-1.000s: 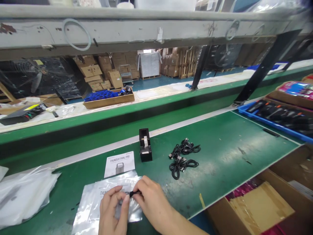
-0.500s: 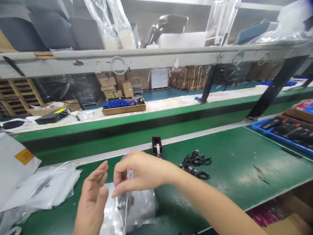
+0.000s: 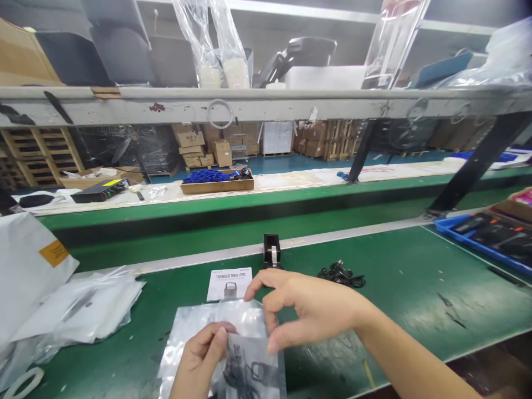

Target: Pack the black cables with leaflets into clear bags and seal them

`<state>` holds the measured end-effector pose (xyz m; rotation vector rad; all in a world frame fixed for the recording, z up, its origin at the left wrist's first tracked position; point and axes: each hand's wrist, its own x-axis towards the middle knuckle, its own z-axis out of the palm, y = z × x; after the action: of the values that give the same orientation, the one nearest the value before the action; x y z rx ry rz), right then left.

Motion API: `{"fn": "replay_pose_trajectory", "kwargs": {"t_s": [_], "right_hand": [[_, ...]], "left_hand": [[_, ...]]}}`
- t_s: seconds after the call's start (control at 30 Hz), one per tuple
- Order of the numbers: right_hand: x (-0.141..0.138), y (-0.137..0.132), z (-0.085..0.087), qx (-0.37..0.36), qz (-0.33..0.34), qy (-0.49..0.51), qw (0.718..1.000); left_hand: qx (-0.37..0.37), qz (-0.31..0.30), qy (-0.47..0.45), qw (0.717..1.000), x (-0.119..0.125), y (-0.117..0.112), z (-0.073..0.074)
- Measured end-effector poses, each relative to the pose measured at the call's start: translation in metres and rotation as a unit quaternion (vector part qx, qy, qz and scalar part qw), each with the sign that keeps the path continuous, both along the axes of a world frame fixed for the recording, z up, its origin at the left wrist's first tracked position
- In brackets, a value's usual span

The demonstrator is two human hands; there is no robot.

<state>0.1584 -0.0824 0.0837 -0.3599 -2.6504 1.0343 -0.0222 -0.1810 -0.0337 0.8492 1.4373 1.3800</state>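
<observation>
My left hand [image 3: 205,354] pinches the upper edge of a clear plastic bag [image 3: 276,366] between thumb and index finger. Inside the bag show a printed sheet and a dark coiled cable [image 3: 236,371]. My right hand [image 3: 307,310] hovers at the bag's right side, thumb and index finger apart; whether a fingertip touches the plastic I cannot tell. Other clear bags [image 3: 178,327] lie flat beneath. Just behind them is a white leaflet [image 3: 218,285] reading "THUNDER TRAIL PRO". Black cables [image 3: 341,272] lie beyond my right wrist.
A black tape dispenser [image 3: 272,252] stands at the back of the green table [image 3: 399,299]. Bagged white sheets [image 3: 83,310] and a tape roll [image 3: 27,382] are at left. A blue tray [image 3: 469,238] of black devices sits at right. A shelf beam [image 3: 274,108] crosses above.
My right hand has moved right, uncovering the leaflet. My left hand has gone from spread fingers to a pinch on the bag. The whole view has shifted slightly.
</observation>
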Motion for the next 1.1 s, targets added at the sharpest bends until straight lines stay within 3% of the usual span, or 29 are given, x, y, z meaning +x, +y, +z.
{"fn": "replay_pose_trajectory", "kwargs": {"t_s": [0.1, 0.2, 0.33, 0.43, 0.57, 0.67, 0.8, 1.1], "right_hand": [[0.009, -0.005, -0.018, -0.044, -0.096, 0.009, 0.994], [0.011, -0.014, -0.05, -0.171, -0.182, 0.071, 0.966], [0.0, -0.026, -0.095, -0.263, -0.264, 0.104, 0.922], [-0.012, -0.027, -0.112, -0.298, -0.299, 0.132, 0.897], [-0.019, -0.018, -0.113, -0.339, -0.297, 0.18, 0.874], [-0.014, -0.012, -0.108, -0.354, -0.311, 0.222, 0.854], [-0.003, -0.006, -0.11, -0.332, -0.279, 0.159, 0.887], [0.005, 0.004, -0.109, -0.253, -0.248, 0.104, 0.929]], "left_hand": [[0.0, 0.046, 0.108, 0.993, 0.001, 0.002, -0.004], [0.006, 0.075, 0.16, 0.984, 0.004, 0.004, -0.009], [-0.003, 0.095, 0.177, 0.98, 0.008, 0.005, -0.014], [-0.006, 0.094, 0.14, 0.986, 0.007, 0.008, -0.019], [-0.024, 0.038, 0.147, 0.988, 0.002, 0.012, -0.025], [-0.042, 0.051, 0.187, 0.98, 0.001, 0.013, -0.023], [-0.038, 0.069, 0.185, 0.98, -0.001, 0.015, -0.021], [-0.029, -0.008, 0.174, 0.984, 0.001, 0.025, -0.016]]}}
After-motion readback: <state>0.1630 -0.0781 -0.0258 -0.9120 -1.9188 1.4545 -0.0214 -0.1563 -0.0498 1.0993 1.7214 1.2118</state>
